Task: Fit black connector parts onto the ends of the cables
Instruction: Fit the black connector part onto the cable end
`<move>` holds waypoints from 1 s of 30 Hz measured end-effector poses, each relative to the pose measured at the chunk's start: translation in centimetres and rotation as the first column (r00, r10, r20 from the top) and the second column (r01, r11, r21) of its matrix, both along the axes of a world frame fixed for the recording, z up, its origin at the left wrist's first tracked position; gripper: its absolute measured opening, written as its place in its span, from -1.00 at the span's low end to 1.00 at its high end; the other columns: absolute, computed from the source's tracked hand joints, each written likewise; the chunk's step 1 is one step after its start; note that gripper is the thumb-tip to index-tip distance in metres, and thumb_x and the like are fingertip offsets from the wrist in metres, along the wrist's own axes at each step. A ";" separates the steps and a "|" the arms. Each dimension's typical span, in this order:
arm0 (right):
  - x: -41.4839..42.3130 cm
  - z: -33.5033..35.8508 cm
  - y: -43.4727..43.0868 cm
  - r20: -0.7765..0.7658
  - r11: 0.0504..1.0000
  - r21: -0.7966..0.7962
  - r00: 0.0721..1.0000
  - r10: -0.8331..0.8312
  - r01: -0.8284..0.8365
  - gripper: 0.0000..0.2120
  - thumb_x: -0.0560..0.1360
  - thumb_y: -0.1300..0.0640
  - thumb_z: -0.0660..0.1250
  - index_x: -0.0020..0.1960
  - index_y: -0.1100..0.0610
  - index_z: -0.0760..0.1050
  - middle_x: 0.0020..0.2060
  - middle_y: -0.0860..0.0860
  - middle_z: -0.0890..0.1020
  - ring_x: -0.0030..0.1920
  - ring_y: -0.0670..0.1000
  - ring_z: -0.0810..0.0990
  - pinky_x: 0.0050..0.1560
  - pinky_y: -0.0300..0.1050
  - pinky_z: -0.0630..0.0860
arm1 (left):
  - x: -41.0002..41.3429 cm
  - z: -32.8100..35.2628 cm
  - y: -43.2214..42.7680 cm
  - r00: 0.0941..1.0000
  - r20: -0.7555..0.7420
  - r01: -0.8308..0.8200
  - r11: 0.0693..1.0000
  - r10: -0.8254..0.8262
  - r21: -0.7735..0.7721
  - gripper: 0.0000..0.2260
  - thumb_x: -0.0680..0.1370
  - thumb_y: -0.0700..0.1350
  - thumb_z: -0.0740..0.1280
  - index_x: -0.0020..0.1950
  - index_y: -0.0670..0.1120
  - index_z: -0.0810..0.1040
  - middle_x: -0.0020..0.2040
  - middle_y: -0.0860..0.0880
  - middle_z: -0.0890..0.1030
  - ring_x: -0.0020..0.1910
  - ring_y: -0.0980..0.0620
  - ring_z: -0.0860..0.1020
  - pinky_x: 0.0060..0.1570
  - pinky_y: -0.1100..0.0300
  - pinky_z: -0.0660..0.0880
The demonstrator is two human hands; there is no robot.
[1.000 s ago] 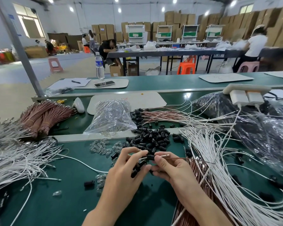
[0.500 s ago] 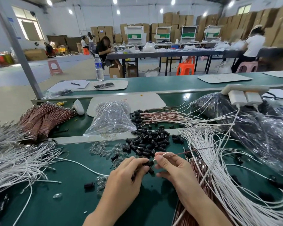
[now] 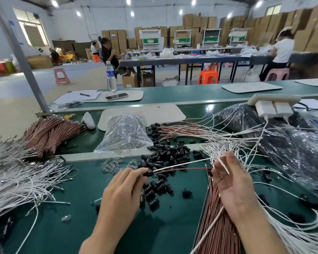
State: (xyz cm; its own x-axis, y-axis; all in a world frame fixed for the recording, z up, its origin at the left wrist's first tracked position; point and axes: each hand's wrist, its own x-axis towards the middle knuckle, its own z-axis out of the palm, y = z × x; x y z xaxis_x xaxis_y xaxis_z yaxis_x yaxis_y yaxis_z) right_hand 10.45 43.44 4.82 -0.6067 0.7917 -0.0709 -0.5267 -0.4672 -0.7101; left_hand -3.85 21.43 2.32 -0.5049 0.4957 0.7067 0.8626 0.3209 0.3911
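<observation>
My left hand (image 3: pixel 124 187) pinches a black connector part (image 3: pixel 148 173) that sits on the ends of a white cable (image 3: pixel 180 166) and a red cable (image 3: pixel 189 169). Both cables run rightward to my right hand (image 3: pixel 229 180), which is raised, palm toward me, with the cables held at its fingertips. A pile of loose black connector parts (image 3: pixel 165 154) lies on the green table (image 3: pixel 66 235) just beyond my hands, with more scattered below the left hand's fingers.
White cables (image 3: pixel 13 180) fan out at left and at right (image 3: pixel 292 233). Copper-coloured cable bundles lie at back left (image 3: pixel 50 131) and under my right forearm (image 3: pixel 215 226). A clear bag (image 3: pixel 126 132) and dark plastic bags (image 3: pixel 292 142) sit behind. Clear small parts (image 3: pixel 112 165) lie near the pile.
My hands have drawn apart: the left keeps the black connector part, the right has slid right and up along the cables, so a stretch of both cables now shows between them.
</observation>
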 end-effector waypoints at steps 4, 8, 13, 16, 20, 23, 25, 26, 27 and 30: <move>0.8 0.0 0.8 -0.056 0.995 -0.080 0.996 -0.066 0.061 -0.86 0.45 -0.04 0.44 -0.08 0.01 0.59 -0.19 -0.11 0.65 -0.20 -0.13 0.63 -0.11 -0.26 0.64 | -0.7 0.1 -0.8 0.998 0.003 -0.065 0.997 0.065 0.038 -0.80 0.66 -0.07 0.30 0.24 -0.07 0.62 -0.07 0.18 0.54 -0.11 0.15 0.53 -0.10 0.24 0.47; 1.3 -0.3 1.5 -0.101 0.981 -0.162 0.988 -0.120 0.102 -0.81 0.47 -0.09 0.45 -0.04 0.00 0.56 -0.20 -0.12 0.61 -0.24 -0.15 0.56 -0.15 -0.31 0.58 | -1.1 0.3 -1.4 0.995 0.028 -0.100 0.994 0.099 0.054 -0.78 0.65 -0.04 0.28 0.26 -0.04 0.60 -0.05 0.19 0.53 -0.11 0.12 0.53 -0.10 0.22 0.47; 1.7 -0.5 2.0 -0.165 0.966 -0.223 0.971 -0.171 0.132 -0.77 0.47 -0.11 0.46 -0.05 0.03 0.57 -0.25 -0.11 0.59 -0.31 -0.19 0.54 -0.23 -0.37 0.53 | -2.0 0.1 -2.1 0.977 0.132 -0.179 0.982 0.169 0.063 -0.74 0.63 -0.05 0.26 0.27 -0.07 0.61 -0.04 0.18 0.55 -0.12 0.08 0.57 -0.12 0.16 0.52; 1.7 -0.2 1.8 -0.256 0.974 -0.219 0.960 -0.111 0.054 -0.78 0.45 -0.03 0.46 -0.02 0.10 0.69 -0.09 -0.05 0.70 -0.11 -0.15 0.68 -0.09 -0.35 0.60 | -1.9 0.0 -1.9 0.943 0.307 -0.181 0.971 0.127 0.155 -0.79 0.63 -0.08 0.27 0.22 -0.03 0.61 -0.02 0.19 0.58 -0.06 0.16 0.58 -0.08 0.42 0.45; 0.3 -0.5 0.4 -0.127 0.999 -0.035 0.992 0.023 -0.027 -0.57 0.51 0.05 0.42 0.28 0.27 0.51 0.04 0.10 0.72 0.09 0.03 0.71 0.01 -0.28 0.62 | -1.0 0.2 -0.8 0.872 0.490 -0.176 0.943 0.016 0.282 -0.87 0.62 -0.02 0.27 0.11 0.09 0.59 -0.22 0.06 0.62 -0.19 0.16 0.60 -0.20 0.42 0.47; -0.8 -1.0 -1.5 0.144 0.962 0.266 0.989 0.030 -0.068 -0.59 0.47 -0.04 0.37 0.11 0.28 0.53 -0.15 0.12 0.72 -0.10 0.09 0.72 -0.12 -0.24 0.65 | -0.1 0.2 0.1 0.798 0.595 -0.157 0.921 -0.096 0.358 -0.85 0.58 0.08 0.26 0.06 0.15 0.60 -0.25 0.02 0.65 -0.32 0.17 0.56 -0.30 0.42 0.45; -1.2 -1.1 -3.2 0.285 0.866 0.402 0.940 0.189 -0.296 -0.59 0.47 -0.15 0.33 -0.04 0.21 0.64 -0.16 0.17 0.72 -0.17 0.12 0.71 -0.18 -0.20 0.64 | 0.6 -0.1 0.7 0.757 0.631 -0.128 0.909 -0.168 0.396 -0.85 0.57 0.08 0.28 0.04 0.15 0.64 -0.30 -0.01 0.64 -0.35 0.16 0.55 -0.32 0.36 0.48; -1.4 -1.1 -4.1 0.338 0.810 0.417 0.898 0.283 -0.413 -0.62 0.47 -0.17 0.33 -0.06 0.14 0.67 -0.13 0.17 0.73 -0.17 0.11 0.71 -0.20 -0.19 0.64 | 1.0 -0.2 1.1 0.741 0.641 -0.102 0.910 -0.200 0.402 -0.85 0.57 0.06 0.30 0.03 0.16 0.66 -0.32 -0.03 0.64 -0.36 0.13 0.55 -0.34 0.31 0.49; -1.6 -1.1 -4.8 0.376 0.766 0.416 0.859 0.347 -0.491 -0.65 0.47 -0.16 0.34 -0.02 0.09 0.69 -0.08 0.15 0.74 -0.15 0.09 0.72 -0.21 -0.18 0.63 | 1.4 -0.4 1.4 0.734 0.641 -0.065 0.916 -0.225 0.396 -0.86 0.56 0.05 0.32 0.04 0.18 0.66 -0.33 -0.04 0.64 -0.38 0.12 0.55 -0.36 0.27 0.49; -2.4 -1.5 -5.9 0.397 0.747 0.427 0.848 0.352 -0.510 -0.69 0.46 -0.06 0.41 0.14 0.05 0.66 0.00 0.08 0.75 -0.09 0.04 0.73 -0.22 -0.16 0.64 | 2.8 -0.9 2.3 0.759 0.594 0.091 0.947 -0.266 0.308 -0.84 0.53 0.04 0.34 0.05 0.22 0.66 -0.28 0.05 0.67 -0.38 0.18 0.56 -0.34 0.31 0.49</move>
State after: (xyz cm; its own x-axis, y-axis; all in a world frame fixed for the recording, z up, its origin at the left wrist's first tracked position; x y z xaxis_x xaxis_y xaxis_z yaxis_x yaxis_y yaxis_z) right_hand 8.05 37.53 3.32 -0.9076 0.4179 0.0394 -0.1046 -0.1342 -0.9854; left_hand -1.05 23.70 1.40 -0.7939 0.4766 0.3775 0.4316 0.0045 0.9020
